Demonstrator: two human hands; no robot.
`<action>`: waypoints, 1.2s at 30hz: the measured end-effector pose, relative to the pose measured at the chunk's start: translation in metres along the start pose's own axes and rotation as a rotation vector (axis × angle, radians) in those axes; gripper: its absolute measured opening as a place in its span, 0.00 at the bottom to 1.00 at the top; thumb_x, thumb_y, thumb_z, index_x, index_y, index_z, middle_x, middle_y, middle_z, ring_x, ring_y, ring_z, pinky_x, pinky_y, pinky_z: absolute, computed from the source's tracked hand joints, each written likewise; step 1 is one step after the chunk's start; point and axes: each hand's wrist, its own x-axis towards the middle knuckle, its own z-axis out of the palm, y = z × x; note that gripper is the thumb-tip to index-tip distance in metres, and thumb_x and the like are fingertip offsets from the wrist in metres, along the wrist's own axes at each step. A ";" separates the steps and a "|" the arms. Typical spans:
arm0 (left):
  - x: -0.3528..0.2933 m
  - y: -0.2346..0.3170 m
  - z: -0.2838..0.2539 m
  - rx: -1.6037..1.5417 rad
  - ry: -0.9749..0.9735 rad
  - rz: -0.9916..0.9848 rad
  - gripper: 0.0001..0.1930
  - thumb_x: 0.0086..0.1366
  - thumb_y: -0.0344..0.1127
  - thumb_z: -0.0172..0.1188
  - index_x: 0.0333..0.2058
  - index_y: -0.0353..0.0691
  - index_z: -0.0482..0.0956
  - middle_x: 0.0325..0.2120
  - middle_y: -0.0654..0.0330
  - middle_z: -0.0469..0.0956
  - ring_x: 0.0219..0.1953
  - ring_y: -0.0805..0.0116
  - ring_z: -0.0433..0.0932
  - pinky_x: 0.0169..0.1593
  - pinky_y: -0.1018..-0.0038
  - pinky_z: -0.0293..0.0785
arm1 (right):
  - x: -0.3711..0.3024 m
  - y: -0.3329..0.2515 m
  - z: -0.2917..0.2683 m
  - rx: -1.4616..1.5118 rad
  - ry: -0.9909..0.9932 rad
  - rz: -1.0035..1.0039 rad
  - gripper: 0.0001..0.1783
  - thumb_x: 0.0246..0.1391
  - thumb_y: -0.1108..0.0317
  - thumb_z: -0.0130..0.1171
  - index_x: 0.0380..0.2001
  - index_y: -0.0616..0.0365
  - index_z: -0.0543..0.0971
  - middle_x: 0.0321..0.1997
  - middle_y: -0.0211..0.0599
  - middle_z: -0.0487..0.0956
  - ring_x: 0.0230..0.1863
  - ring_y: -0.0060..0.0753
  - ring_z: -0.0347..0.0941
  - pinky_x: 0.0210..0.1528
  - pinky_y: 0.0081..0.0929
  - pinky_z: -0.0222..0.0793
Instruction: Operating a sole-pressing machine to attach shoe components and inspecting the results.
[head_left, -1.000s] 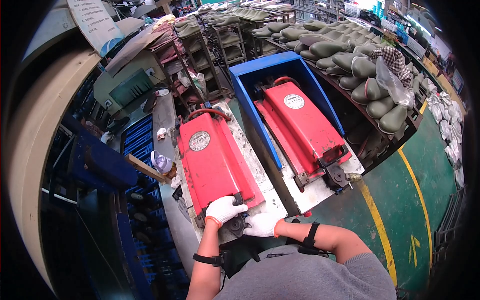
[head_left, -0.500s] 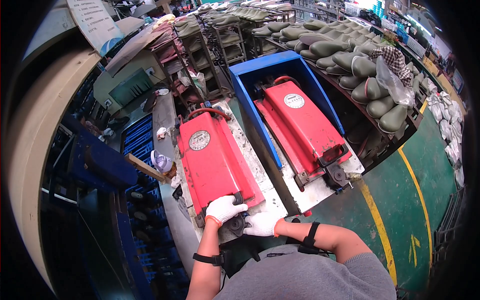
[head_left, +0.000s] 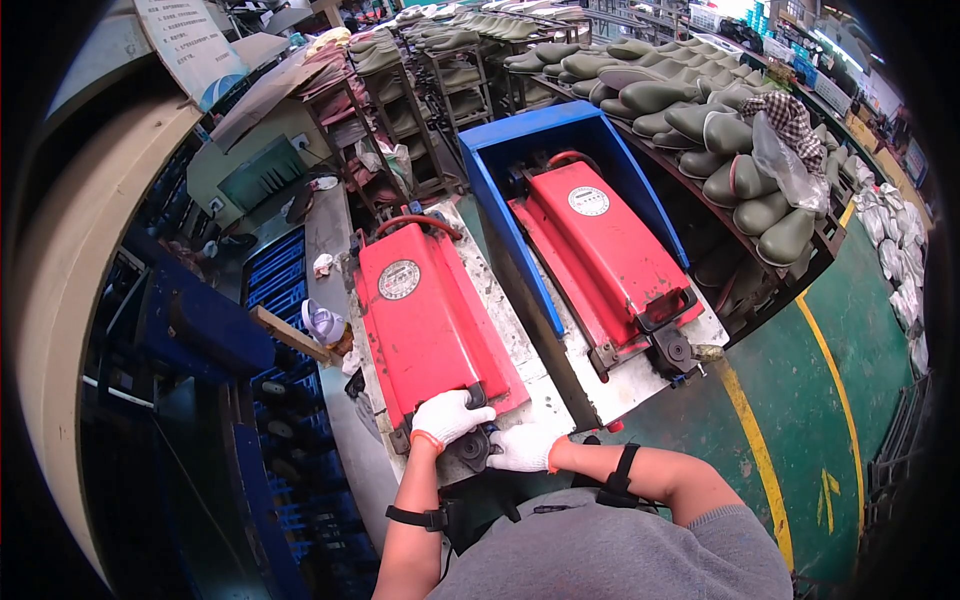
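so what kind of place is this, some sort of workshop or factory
Most likely a footwear factory floor. Racks of olive-green boots line the back, two red press machines sit on a workbench, and the green floor carries yellow lane lines. Both gloved hands rest at the near press's front latch.

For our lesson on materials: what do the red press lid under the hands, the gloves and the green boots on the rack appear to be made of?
Red press lid: probably painted metal, going by its smooth, glossy, rigid shell.
Gloves on the left hand and right hand: white knitted fabric, seemingly cotton, matte and soft.
Green boots: likely rubber or moulded plastic, seamless with a dull sheen.
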 end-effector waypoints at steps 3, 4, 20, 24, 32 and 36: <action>0.000 0.001 0.000 0.017 0.008 -0.001 0.31 0.57 0.65 0.69 0.33 0.36 0.88 0.25 0.54 0.86 0.31 0.59 0.87 0.40 0.66 0.80 | 0.001 0.003 0.002 0.006 0.007 -0.008 0.28 0.64 0.43 0.54 0.48 0.58 0.82 0.39 0.58 0.86 0.42 0.61 0.84 0.51 0.53 0.77; 0.000 0.001 -0.001 0.019 0.012 0.001 0.31 0.57 0.65 0.69 0.33 0.36 0.88 0.25 0.54 0.86 0.31 0.59 0.87 0.40 0.66 0.80 | 0.002 0.002 0.003 0.006 0.006 -0.009 0.28 0.64 0.43 0.54 0.48 0.58 0.82 0.39 0.58 0.86 0.42 0.61 0.84 0.51 0.53 0.77; -0.001 0.004 -0.005 -0.038 -0.088 -0.044 0.34 0.57 0.68 0.64 0.41 0.36 0.88 0.40 0.43 0.86 0.45 0.45 0.85 0.51 0.58 0.79 | 0.004 0.004 0.005 0.012 -0.004 0.006 0.28 0.64 0.42 0.53 0.46 0.58 0.82 0.39 0.58 0.85 0.42 0.62 0.84 0.51 0.52 0.77; -0.002 0.005 -0.006 -0.031 -0.077 -0.055 0.34 0.57 0.68 0.65 0.40 0.37 0.88 0.39 0.44 0.86 0.45 0.46 0.85 0.51 0.58 0.79 | 0.004 0.005 0.005 0.017 0.006 -0.008 0.27 0.63 0.43 0.54 0.45 0.57 0.83 0.39 0.57 0.86 0.42 0.61 0.84 0.50 0.52 0.77; 0.001 -0.003 0.002 -0.021 0.007 -0.008 0.30 0.57 0.62 0.71 0.36 0.35 0.88 0.26 0.54 0.87 0.31 0.62 0.87 0.40 0.68 0.80 | 0.004 0.005 0.005 0.023 0.010 -0.001 0.27 0.63 0.43 0.54 0.44 0.57 0.83 0.39 0.57 0.86 0.42 0.60 0.84 0.50 0.52 0.77; 0.000 0.000 0.000 0.001 0.006 -0.007 0.31 0.57 0.64 0.70 0.35 0.34 0.88 0.26 0.53 0.87 0.32 0.60 0.87 0.40 0.66 0.80 | 0.004 0.004 0.005 0.016 0.006 -0.001 0.27 0.63 0.42 0.54 0.44 0.57 0.83 0.39 0.57 0.86 0.42 0.61 0.84 0.50 0.52 0.77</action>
